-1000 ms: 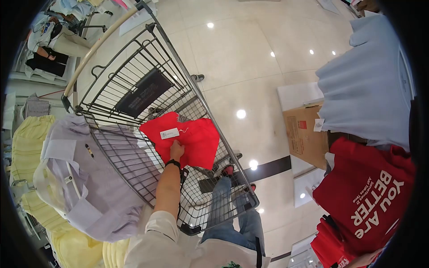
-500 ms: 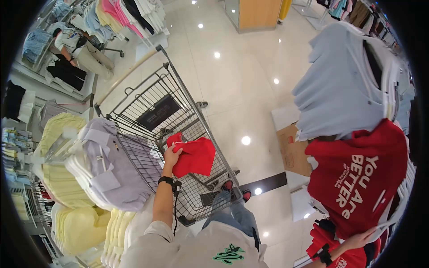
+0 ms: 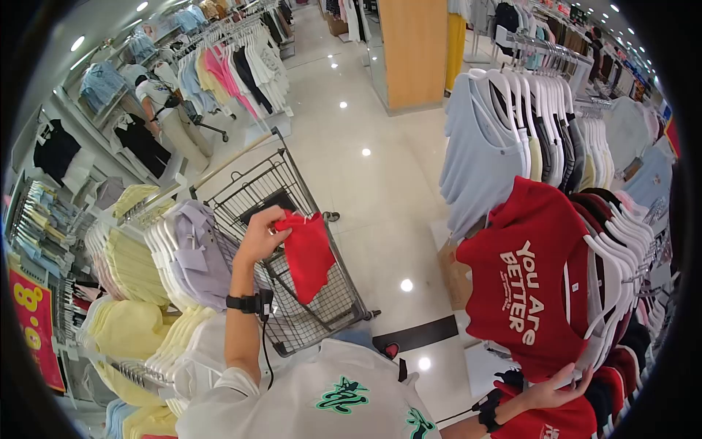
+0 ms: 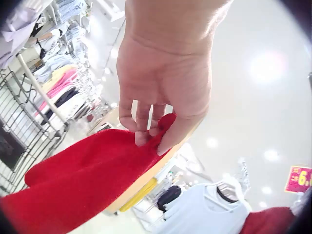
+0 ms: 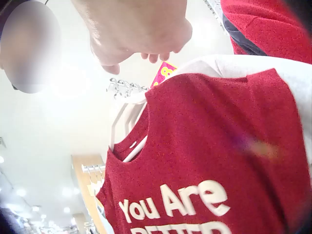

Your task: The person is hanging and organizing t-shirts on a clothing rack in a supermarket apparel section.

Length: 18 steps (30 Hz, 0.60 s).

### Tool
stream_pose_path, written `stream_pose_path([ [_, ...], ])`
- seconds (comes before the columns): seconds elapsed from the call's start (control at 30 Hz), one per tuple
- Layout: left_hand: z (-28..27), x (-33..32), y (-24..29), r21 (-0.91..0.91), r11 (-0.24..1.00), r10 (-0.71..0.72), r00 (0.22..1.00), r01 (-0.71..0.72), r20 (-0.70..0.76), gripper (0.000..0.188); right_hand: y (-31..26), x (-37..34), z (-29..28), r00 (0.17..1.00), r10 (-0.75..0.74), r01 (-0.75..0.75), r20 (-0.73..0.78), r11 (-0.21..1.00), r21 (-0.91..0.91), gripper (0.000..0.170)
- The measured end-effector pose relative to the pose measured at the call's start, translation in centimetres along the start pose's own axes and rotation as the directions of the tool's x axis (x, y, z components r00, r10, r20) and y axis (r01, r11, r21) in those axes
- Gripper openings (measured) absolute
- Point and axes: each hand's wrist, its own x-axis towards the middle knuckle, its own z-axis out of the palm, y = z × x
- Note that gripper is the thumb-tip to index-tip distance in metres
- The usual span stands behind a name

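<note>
My left hand [image 3: 261,235] pinches the edge of a red garment [image 3: 308,260] between thumb and fingers. The cloth hangs down over the wire shopping cart [image 3: 322,322]. In the left wrist view the thumb and fingertips meet on a bunched bit of the red cloth [image 4: 92,170]. On the other side, my right hand [image 3: 557,389] reaches out at the lower end of a dark red shirt [image 3: 523,282] with white lettering, which hangs on a white hanger. The right wrist view shows that hand [image 5: 141,29] beside the shirt's hanger with nothing in its grasp.
Yellow tops [image 3: 128,329] and a lilac shirt [image 3: 197,256] hang along the left. Light blue shirts [image 3: 479,146] hang behind the dark red one. A person [image 3: 172,117] stands at the back left, and a wooden pillar [image 3: 415,55] rises beyond the pale floor.
My left hand has lifted the red garment from inside the cart and now holds it higher by one edge. The head view has tilted up. My right hand has come into view at the dark red shirt.
</note>
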Motion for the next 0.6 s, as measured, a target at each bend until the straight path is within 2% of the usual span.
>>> stream_pose_path([
  [0.03, -0.2, -0.5, 2.2, -0.083, 0.993, 0.083, 0.996, -0.085, -0.027, 0.028, 0.9, -0.4, -0.2, 0.997, -0.07, 0.074, -0.041, 0.992, 0.103, 0.028],
  [0.1, -0.5, -1.0, 6.1, -0.083, 0.987, 0.136, 0.99, -0.138, -0.028, 0.03, -1.3, -0.6, 0.8, 0.989, -0.123, 0.094, 0.081, 0.95, 0.298, 0.018],
  [0.13, -0.6, -1.0, 7.6, -0.062, 0.985, 0.163, 0.986, -0.161, 0.032, 0.03, -3.1, -0.6, 1.1, 0.964, -0.16, 0.074, 0.21, 0.928, 0.366, 0.013],
  [0.17, -0.4, -1.0, 8.8, -0.046, 0.98, 0.196, 0.976, -0.192, 0.092, 0.031, -5.0, -0.7, 1.5, 0.928, -0.149, -0.033, 0.341, 0.88, 0.474, 0.012],
  [0.2, 0.0, -0.8, 9.8, -0.071, 0.969, 0.245, 0.965, -0.239, 0.096, 0.031, -5.5, -1.5, 2.3, 0.888, -0.128, -0.153, 0.442, 0.825, 0.544, 0.015],
  [0.23, 0.5, -0.6, 10.9, -0.081, 0.964, 0.261, 0.96, -0.253, 0.102, 0.031, -7.8, -1.6, 3.2, 0.837, -0.204, -0.129, 0.507, 0.828, 0.546, 0.008],
  [0.27, 0.8, -0.5, 12.2, -0.079, 0.959, 0.282, 0.948, -0.273, 0.148, 0.031, -9.1, -2.1, 3.6, 0.738, -0.267, -0.215, 0.62, 0.778, 0.59, 0.008],
  [0.3, 0.9, -0.1, 13.4, -0.071, 0.953, 0.303, 0.933, -0.294, 0.194, 0.031, -10.8, -2.5, 4.5, 0.692, -0.264, -0.296, 0.672, 0.745, 0.598, 0.01],
  [0.33, 1.3, 0.4, 14.6, -0.062, 0.921, 0.387, 0.893, -0.384, 0.23, 0.031, -11.7, -3.1, 5.2, 0.614, -0.276, -0.355, 0.739, 0.74, 0.571, 0.011],
  [0.43, 2.3, 0.7, 18.0, -0.169, 0.86, 0.509, 0.774, -0.482, 0.378, 0.029, -14.5, -4.7, 6.9, 0.581, -0.388, -0.361, 0.715, 0.665, 0.654, 0.018],
  [0.47, 2.8, 0.6, 19.3, -0.171, 0.854, 0.516, 0.766, -0.49, 0.384, 0.029, -15.4, -4.9, 7.2, 0.576, -0.421, -0.363, 0.7, 0.636, 0.681, 0.021],
  [0.53, 4.2, 0.3, 21.7, -0.297, 0.776, 0.625, 0.617, -0.556, 0.478, 0.027, -17.8, -4.3, 7.1, 0.561, -0.432, -0.4, 0.706, 0.605, 0.688, 0.027],
  [0.57, 5.0, 0.3, 22.6, -0.304, 0.774, 0.628, 0.609, -0.556, 0.485, 0.027, -18.5, -4.1, 7.1, 0.538, -0.452, -0.44, 0.711, 0.569, 0.695, 0.033],
  [0.6, 5.8, 0.1, 23.5, -0.37, 0.75, 0.658, 0.558, -0.549, 0.506, 0.026, -18.8, -4.3, 7.1, 0.538, -0.442, -0.441, 0.717, 0.577, 0.687, 0.033],
])
